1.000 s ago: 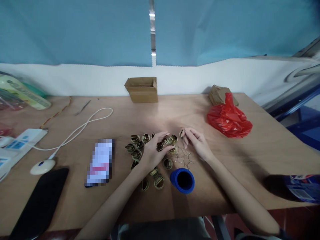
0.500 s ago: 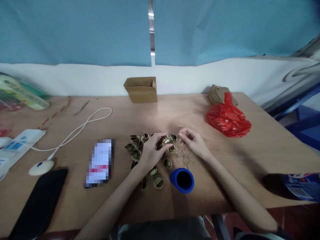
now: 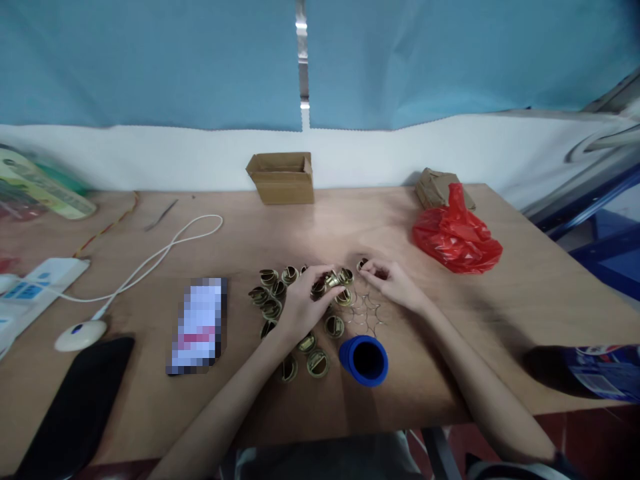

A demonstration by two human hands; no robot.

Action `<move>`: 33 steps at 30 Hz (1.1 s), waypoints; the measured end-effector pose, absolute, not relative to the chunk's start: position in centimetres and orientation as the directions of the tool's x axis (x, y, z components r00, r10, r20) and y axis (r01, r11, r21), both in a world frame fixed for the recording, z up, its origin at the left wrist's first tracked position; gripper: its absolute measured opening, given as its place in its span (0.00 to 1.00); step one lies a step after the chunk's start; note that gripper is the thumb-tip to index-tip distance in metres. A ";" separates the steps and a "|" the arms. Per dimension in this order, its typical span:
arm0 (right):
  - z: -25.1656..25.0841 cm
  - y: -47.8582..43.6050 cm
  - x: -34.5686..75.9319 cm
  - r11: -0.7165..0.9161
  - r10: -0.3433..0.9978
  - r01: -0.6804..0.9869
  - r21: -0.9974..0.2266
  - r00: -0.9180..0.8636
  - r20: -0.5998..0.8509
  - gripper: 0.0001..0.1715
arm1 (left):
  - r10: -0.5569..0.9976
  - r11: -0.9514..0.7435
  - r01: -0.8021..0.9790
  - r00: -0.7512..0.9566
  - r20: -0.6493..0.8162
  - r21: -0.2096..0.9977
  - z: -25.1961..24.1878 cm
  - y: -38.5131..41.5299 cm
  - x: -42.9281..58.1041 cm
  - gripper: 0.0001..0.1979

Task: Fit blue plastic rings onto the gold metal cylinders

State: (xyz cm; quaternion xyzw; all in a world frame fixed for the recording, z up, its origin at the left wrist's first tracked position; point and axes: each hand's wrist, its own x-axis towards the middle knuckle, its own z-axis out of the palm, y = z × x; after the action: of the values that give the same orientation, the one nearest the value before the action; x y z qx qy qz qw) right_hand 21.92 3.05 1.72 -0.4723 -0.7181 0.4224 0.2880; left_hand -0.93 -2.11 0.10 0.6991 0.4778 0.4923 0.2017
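Between the thumb and fingers of my left hand (image 3: 306, 300) is a brass-coloured round metal fitting (image 3: 332, 280). My right hand (image 3: 393, 283) is closed in a pinch just to the right, and a small dark round piece (image 3: 362, 265) shows at its fingertips. Whether the fingers grip it or only touch it is too small to tell. Several like fittings, each a round cup with a clip-like part inside, lie around and under my left hand, one fitting (image 3: 317, 363) near the front. Thin metal rings (image 3: 367, 313) lie flat below my right hand.
A blue cylinder (image 3: 364, 360) with a dark opening stands in front of the rings. Left are a lit phone (image 3: 197, 327), a black phone-like slab (image 3: 75, 407) and a white cable (image 3: 165, 250). Behind are an open cardboard box (image 3: 285, 187) and a red bag (image 3: 456, 240); a bottle (image 3: 585, 373) lies right.
My right hand has shifted slightly right and down, and the small dark piece at its fingertips now shows. My left hand keeps its place with the fitting.
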 end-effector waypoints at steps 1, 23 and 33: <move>1.7 3.1 22.0 0.145 0.916 0.433 -0.890 -0.398 -0.044 0.13 | 0.865 -0.465 0.472 0.061 0.499 0.749 0.1 -2.1 -0.9 0.19; 0.6 3.8 23.5 0.327 0.880 0.694 -0.641 -0.471 -0.060 0.10 | 0.852 -0.490 0.480 0.086 0.517 0.728 0.1 -2.2 -0.9 0.19; 1.1 3.5 22.9 0.351 0.880 0.664 -0.660 -0.475 -0.009 0.07 | 0.858 -0.480 0.476 0.083 0.506 0.737 0.0 -2.2 -0.9 0.19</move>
State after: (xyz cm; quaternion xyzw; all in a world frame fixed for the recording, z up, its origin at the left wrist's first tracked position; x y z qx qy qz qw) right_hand 22.85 3.55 1.12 -0.4809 -0.8026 0.3051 0.1773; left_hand -0.92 -2.21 0.04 0.7092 0.4703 0.4871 0.1964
